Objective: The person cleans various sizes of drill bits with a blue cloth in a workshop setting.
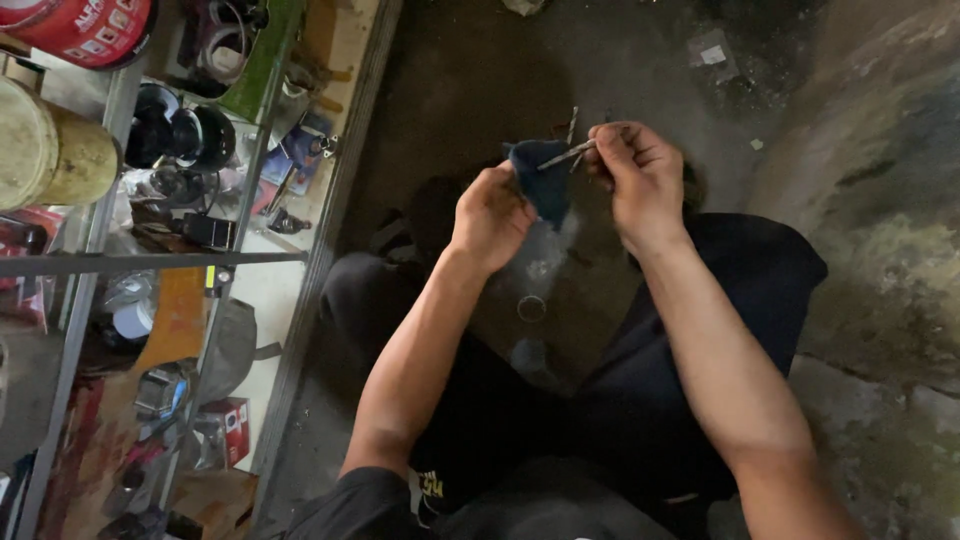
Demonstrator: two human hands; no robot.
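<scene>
My left hand pinches a small dark blue cloth held up in front of me. My right hand grips a few thin metal rods, whose tips rest against the cloth. Both hands are raised above my knees, which are in dark trousers, over a dark stained concrete floor. Part of the rods is hidden inside my right fist.
A glass-shelved metal rack stands at the left, crowded with small parts, boxes and tins. A red can and a yellowish can sit on top. A rough grey wall rises at the right. A small ring lies on the floor.
</scene>
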